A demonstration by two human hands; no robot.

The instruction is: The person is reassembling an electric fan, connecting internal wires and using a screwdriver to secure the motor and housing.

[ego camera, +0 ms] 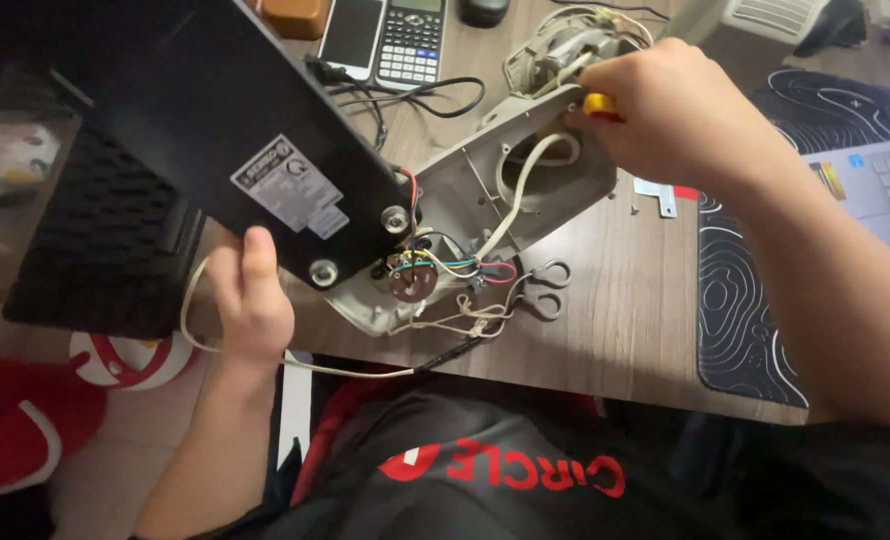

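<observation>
My left hand (252, 300) grips the near edge of a large black base plate (205, 110) with a white label, tilted up over the desk's front edge. A grey plastic housing (525, 170), opened up, lies against it with a white cable, coloured wires (465, 270) and a small brown switch part showing. My right hand (680, 115) is closed around a tool with a yellow and red handle (599, 105), held at the housing's upper edge. The tool's tip is hidden.
A wooden desk (615, 320) carries a calculator (412, 42), a phone (352, 32), a black patterned mat (755, 300), a laptop (880, 185) at right and grey scissors (545, 290). A black mesh panel (105, 240) hangs at left.
</observation>
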